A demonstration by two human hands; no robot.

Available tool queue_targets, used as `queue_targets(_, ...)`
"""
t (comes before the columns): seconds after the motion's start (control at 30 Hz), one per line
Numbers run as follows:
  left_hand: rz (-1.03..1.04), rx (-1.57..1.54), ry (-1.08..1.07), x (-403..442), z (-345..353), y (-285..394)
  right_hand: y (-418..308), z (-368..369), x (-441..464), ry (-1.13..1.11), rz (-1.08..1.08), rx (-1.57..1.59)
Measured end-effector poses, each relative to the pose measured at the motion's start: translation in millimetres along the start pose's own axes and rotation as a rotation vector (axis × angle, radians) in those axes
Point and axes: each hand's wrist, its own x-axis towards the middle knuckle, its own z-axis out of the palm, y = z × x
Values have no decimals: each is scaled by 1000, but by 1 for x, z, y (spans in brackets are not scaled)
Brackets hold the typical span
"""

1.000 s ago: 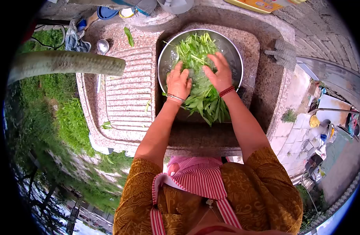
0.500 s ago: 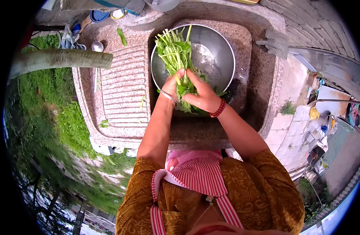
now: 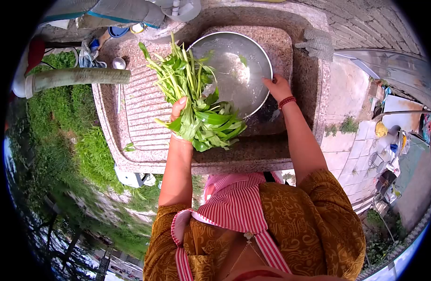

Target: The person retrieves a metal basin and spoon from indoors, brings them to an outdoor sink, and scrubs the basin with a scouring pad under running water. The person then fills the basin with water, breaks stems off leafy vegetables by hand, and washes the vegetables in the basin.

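A bunch of leafy greens (image 3: 196,100), with long pale stems and broad leaves, is gripped in my left hand (image 3: 179,111). The bunch hangs over the left edge of the sink basin and partly covers a metal bowl (image 3: 234,65) with water in it. On the bowl's right rim rests my right hand (image 3: 277,88), its thumb on the inner side and its other fingers out of sight beyond the rim. A small piece of leaf (image 3: 243,61) lies in the bowl.
Left of the basin is a ribbed stone drainboard (image 3: 143,110) with a ladle (image 3: 118,64) and a loose leaf (image 3: 130,147). A thick hose (image 3: 79,79) reaches in above it. A grey mesh cloth (image 3: 315,44) hangs over the sink's right wall.
The greens have come out of the bowl and moved left in my left hand. My right hand has let go of them and shifted right to the bowl's rim.
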Motion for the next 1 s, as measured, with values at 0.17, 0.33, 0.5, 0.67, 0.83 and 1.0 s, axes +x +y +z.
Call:
queue_targets(0.17, 116, 92, 57, -42, 16, 32, 42, 28, 7, -362, 182, 697)
queue_targets(0.33, 168, 31, 38, -73, 18, 51, 57, 30, -5, -381, 71, 896)
queue_targets(0.5, 302, 56, 109, -101, 24, 48, 46, 0, -45, -337, -16, 851)
queue_targets(0.67, 353, -131, -25, -136, 26, 49, 6, -21, -100, -438, -79, 829)
queue_targets(0.83, 465, -223, -138, -164, 14, 77, -21, -27, -152, -440, -120, 708)
queue_targets(1.0, 626, -163, -135, -203, -19, 127, -54, -1, -199, -487, -81, 726)
